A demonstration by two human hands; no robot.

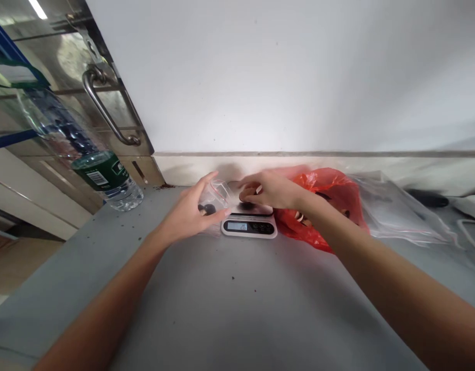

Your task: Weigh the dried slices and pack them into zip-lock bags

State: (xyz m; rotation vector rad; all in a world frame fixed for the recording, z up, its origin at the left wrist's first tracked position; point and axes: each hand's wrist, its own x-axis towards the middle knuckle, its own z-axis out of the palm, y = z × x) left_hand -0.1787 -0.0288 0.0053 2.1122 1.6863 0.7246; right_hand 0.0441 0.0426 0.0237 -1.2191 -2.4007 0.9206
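Note:
My left hand (191, 212) is curled around a clear zip bag (219, 195), with a dark lump visible in it near the thumb. Just to the right, my right hand (274, 191) pinches a small brown, rounded piece (243, 196) over the plate of a small white digital scale (249, 233). The scale's display is lit, showing what looks like 26. Under my right forearm lies an open red plastic bag (322, 241) with brown and pale pieces inside, partly hidden by the arm.
Clear plastic bags (403, 216) lie to the right, beside a dark object (426, 198) at the wall. A large water bottle with a green label (100, 170) stands at the left edge of the grey tabletop (222, 314). Dark crumbs are scattered about. A metal door handle (106, 111) is behind the bottle.

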